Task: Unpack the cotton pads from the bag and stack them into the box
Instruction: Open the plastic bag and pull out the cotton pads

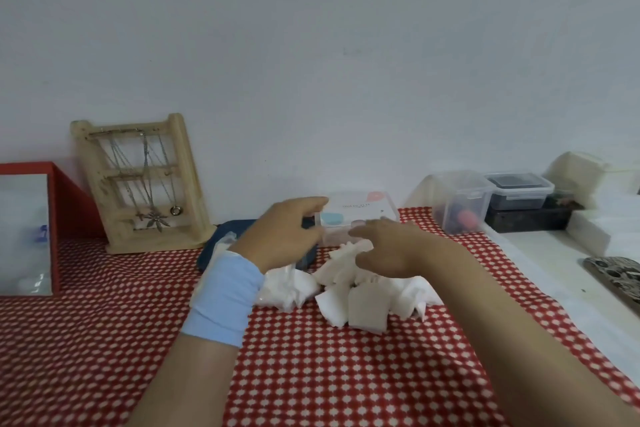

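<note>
A clear plastic box [370, 210] with a white printed lid stands at the back of the red dotted tablecloth [311, 374], against the wall. My left hand [287, 232], with a light blue wristband, grips the box's left end, thumb on top. My right hand [384, 246] hovers over the pile with loosely bent fingers, its fingertips at the box's front wall, holding nothing I can see. A loose pile of white square cotton pads [363, 305] lies in front of the box, under my right hand. A crumpled clear plastic bag [287, 289] lies just left of the pile.
A dark blue pouch [221, 236] lies behind my left wrist. A wooden jewellery stand [145, 184] with necklaces leans on the wall at the left, beside a red-framed mirror [31, 229]. Clear lidded containers [460, 201] and white foam blocks [588, 229] stand at the right.
</note>
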Available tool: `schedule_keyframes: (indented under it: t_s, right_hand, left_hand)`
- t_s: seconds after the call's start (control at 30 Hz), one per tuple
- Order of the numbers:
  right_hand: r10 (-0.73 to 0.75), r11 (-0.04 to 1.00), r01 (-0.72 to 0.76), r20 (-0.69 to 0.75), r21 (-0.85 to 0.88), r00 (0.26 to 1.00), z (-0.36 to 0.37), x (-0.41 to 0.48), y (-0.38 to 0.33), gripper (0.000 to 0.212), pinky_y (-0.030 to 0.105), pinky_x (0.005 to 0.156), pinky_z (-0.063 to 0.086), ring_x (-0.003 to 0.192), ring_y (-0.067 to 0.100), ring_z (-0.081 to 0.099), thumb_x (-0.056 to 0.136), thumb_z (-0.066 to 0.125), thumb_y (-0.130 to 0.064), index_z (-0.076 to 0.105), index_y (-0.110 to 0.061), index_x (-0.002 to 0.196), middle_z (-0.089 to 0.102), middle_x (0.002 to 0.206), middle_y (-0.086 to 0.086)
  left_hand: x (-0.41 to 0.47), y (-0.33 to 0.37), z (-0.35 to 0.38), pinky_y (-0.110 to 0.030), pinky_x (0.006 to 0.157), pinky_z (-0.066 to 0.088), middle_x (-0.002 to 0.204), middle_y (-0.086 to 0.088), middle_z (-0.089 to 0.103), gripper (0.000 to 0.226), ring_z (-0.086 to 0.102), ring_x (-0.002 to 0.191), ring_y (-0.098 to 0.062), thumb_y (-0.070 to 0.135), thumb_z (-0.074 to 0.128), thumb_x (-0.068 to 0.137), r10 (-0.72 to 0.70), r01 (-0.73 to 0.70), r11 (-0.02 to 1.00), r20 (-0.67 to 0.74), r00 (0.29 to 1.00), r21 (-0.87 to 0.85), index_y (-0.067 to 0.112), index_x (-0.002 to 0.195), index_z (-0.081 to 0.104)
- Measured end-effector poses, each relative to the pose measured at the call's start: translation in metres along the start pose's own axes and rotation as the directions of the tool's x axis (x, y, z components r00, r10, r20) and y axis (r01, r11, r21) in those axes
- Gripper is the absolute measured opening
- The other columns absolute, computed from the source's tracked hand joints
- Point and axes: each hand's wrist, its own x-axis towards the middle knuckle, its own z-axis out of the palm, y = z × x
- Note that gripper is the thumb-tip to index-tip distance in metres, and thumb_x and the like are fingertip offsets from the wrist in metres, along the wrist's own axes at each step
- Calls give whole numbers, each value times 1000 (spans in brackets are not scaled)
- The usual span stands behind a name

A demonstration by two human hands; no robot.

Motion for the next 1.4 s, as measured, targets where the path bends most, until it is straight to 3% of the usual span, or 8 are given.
schedule_keyframes:
  t_s: [0.13,0.3,0.6,0.77,0.83,1.0,1.23,1.4]
  right_hand:
    - [-166,982,180,-187,57,968,5,19,-34,40,36,111,41,130,20,50,99,49,-18,61,-31,135,54,145,-3]
    - [-192,981,191,-17,-41,981,27,46,-69,34,35,95,54,104,19,63,97,52,-12,72,-26,121,69,120,-1]
    - [-169,947,272,-459,170,873,41,69,-82,38,37,75,54,92,21,57,78,57,4,59,-17,109,53,110,-2]
    - [-205,920,272,-247,281,947,37,71,-86,47,29,91,55,97,5,62,83,49,8,72,-23,110,69,112,-10]
    - [-145,951,198,-221,236,964,35,71,-87,31,26,86,54,86,3,60,95,50,-13,71,-25,114,69,113,-11]
    - [12,905,153,-383,396,924,40,77,-86,47,32,96,51,108,10,61,95,56,-53,55,-30,136,63,120,-11]
    - [189,616,314,-523,722,831,29,73,-66,7,20,60,42,52,1,54,87,76,-24,74,-25,80,67,64,-21]
    - [177,601,430,-638,673,750,23,64,-60,6,22,74,47,82,-1,63,90,72,-23,71,-28,86,70,91,-23]
  left_hand:
    - [-6,-41,-17,-35,108,45,145,6,57,47,55,131,-18,20,54,99,-161,175,966,-86,983,188,30,145,53]
    - [-10,-87,-13,-43,117,35,159,-5,40,62,35,146,-28,50,53,95,-345,317,889,29,938,330,31,152,42]
    - [-6,-106,-29,-27,108,33,153,5,48,43,44,139,-16,37,37,108,-287,275,954,-97,953,-120,25,148,48]
    - [-8,-123,-33,-34,91,48,130,-12,62,30,59,115,-29,24,48,99,-478,481,866,-57,877,138,10,122,63]
    - [-9,-122,-30,-31,71,43,95,-10,66,19,63,92,-30,22,57,94,-446,449,891,-53,893,64,5,89,66]
    - [-8,-98,-26,-25,100,48,116,13,69,53,62,106,-4,25,81,83,-216,182,969,-217,952,-168,31,132,64]
    - [-9,-69,-31,-22,102,42,132,20,62,46,57,120,-2,37,61,97,-138,96,972,-193,971,-213,37,142,51]
    - [-9,-69,-36,-13,88,39,119,16,69,21,58,112,-1,31,65,96,-103,84,991,-205,973,-101,27,114,76]
